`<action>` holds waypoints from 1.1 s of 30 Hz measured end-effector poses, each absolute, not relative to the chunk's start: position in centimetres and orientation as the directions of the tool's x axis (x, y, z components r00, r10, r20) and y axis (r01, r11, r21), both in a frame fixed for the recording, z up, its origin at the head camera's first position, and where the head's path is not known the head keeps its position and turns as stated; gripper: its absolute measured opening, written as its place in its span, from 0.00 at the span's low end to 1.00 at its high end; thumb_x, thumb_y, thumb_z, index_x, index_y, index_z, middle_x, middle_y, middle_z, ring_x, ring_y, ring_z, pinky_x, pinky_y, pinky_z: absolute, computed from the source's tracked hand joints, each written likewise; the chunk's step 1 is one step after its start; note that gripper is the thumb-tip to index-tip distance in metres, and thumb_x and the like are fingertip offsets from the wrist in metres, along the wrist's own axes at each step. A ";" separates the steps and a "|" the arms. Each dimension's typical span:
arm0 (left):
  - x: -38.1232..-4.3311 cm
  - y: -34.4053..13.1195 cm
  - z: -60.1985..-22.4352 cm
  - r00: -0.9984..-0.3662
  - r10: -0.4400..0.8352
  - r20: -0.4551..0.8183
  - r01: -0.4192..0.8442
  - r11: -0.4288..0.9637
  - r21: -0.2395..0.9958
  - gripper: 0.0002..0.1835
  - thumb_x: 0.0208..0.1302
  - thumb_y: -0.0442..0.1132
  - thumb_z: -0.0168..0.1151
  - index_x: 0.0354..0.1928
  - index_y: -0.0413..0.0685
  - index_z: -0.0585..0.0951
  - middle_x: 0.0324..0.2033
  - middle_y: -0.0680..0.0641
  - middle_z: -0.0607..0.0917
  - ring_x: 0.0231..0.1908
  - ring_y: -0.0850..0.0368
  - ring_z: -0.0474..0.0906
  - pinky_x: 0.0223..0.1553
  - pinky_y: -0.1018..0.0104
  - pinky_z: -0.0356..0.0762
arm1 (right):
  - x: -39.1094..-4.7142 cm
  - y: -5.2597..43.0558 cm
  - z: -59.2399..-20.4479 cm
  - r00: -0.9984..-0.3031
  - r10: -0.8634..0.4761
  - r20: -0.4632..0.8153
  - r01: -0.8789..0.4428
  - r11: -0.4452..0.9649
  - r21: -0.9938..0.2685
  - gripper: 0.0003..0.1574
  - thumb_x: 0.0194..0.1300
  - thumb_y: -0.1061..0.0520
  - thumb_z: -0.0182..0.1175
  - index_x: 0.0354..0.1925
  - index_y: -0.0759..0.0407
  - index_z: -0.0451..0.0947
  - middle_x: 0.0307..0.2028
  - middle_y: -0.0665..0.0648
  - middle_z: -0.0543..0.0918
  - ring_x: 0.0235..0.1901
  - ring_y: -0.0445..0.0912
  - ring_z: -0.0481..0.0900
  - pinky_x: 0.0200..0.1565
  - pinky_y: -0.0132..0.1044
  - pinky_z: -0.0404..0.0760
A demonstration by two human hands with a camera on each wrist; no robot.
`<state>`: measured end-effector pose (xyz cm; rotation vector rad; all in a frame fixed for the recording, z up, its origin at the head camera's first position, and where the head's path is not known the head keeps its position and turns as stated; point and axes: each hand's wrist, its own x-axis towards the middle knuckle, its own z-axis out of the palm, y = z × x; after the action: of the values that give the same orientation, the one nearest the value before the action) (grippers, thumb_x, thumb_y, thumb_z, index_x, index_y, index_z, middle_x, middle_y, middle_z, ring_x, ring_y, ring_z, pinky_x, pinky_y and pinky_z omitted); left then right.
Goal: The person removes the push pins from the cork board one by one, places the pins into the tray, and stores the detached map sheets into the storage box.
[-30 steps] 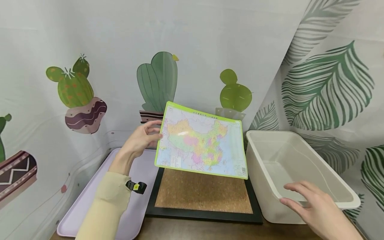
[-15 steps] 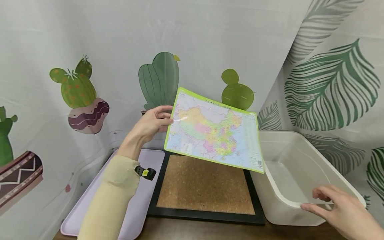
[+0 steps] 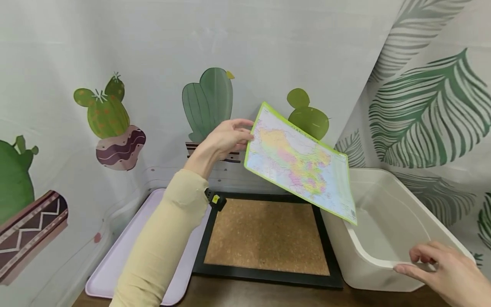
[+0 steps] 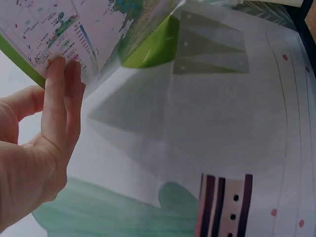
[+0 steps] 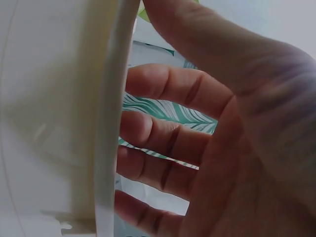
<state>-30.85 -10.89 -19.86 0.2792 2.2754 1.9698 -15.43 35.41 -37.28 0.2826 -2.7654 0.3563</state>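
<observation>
A thin map sheet with a bright green border hangs tilted in the air, its lower right corner over the left rim of the beige plastic bin. My left hand pinches its left edge, fingers against the printed side in the left wrist view, where the sheet's corner shows. At the bin's near right, my right hand grips the rim. Its curled fingertips meet the rim in the right wrist view, with the thumb along the top.
A black-framed cork board lies on the dark wooden table, between a lilac tray on the left and the bin. Behind them hangs a white curtain printed with cacti and leaves.
My left hand has carried the map sheet up and to the right, from over the cork board toward the bin, tilting it more steeply. My right hand has shifted right along the bin's near rim.
</observation>
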 end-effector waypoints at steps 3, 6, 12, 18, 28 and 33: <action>-31.1 -9.0 -19.0 -0.973 0.231 0.016 0.051 0.146 0.988 0.23 0.67 0.28 0.59 0.63 0.46 0.72 0.48 0.40 0.82 0.41 0.49 0.82 0.45 0.59 0.82 | -15.4 35.6 -37.6 -0.912 -0.161 0.376 -0.249 0.948 -0.199 0.23 0.43 0.40 0.77 0.23 0.47 0.73 0.22 0.46 0.66 0.21 0.32 0.57 0.21 0.32 0.61; -31.2 -7.0 -18.3 -0.971 0.238 -0.005 0.029 0.139 0.990 0.23 0.66 0.27 0.59 0.62 0.44 0.72 0.46 0.40 0.82 0.39 0.49 0.83 0.44 0.59 0.82 | -15.3 35.7 -37.7 -0.909 -0.150 0.389 -0.247 0.946 -0.212 0.23 0.42 0.41 0.78 0.22 0.46 0.72 0.22 0.46 0.66 0.20 0.33 0.57 0.21 0.32 0.60; -31.7 -3.0 -17.5 -0.966 0.256 -0.044 -0.012 0.124 0.992 0.21 0.64 0.26 0.60 0.59 0.39 0.73 0.43 0.41 0.82 0.36 0.50 0.84 0.45 0.60 0.82 | -15.2 35.9 -37.9 -0.912 -0.130 0.389 -0.238 0.940 -0.246 0.23 0.42 0.41 0.78 0.22 0.47 0.74 0.22 0.47 0.68 0.21 0.33 0.57 0.21 0.32 0.60; -31.9 -0.3 -17.7 -0.955 0.293 -0.044 -0.012 0.109 0.994 0.20 0.66 0.25 0.57 0.60 0.32 0.71 0.39 0.42 0.80 0.35 0.49 0.84 0.42 0.61 0.83 | -15.9 35.9 -37.8 -0.938 -0.124 0.325 -0.209 0.947 -0.242 0.21 0.45 0.39 0.77 0.25 0.49 0.78 0.23 0.48 0.71 0.22 0.33 0.59 0.22 0.32 0.63; -32.5 3.3 -20.8 -0.953 0.290 -0.088 -0.085 0.024 0.996 0.10 0.63 0.20 0.57 0.46 0.31 0.74 0.36 0.35 0.82 0.36 0.43 0.85 0.34 0.63 0.84 | -15.7 35.4 -36.8 -0.967 -0.123 0.221 -0.177 0.955 -0.240 0.23 0.48 0.38 0.75 0.27 0.54 0.80 0.25 0.48 0.75 0.25 0.40 0.66 0.26 0.38 0.71; -32.6 3.9 -22.8 -0.956 0.280 -0.087 -0.082 0.031 0.996 0.09 0.63 0.21 0.57 0.45 0.31 0.75 0.34 0.36 0.82 0.32 0.45 0.85 0.37 0.60 0.84 | -15.7 35.1 -36.6 -0.971 -0.120 0.205 -0.167 0.958 -0.231 0.24 0.48 0.38 0.75 0.26 0.55 0.79 0.25 0.49 0.74 0.26 0.44 0.68 0.27 0.41 0.73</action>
<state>-32.60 3.86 -22.81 0.2039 2.0500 2.0114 -15.69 35.13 -36.57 0.2162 -2.9202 0.3692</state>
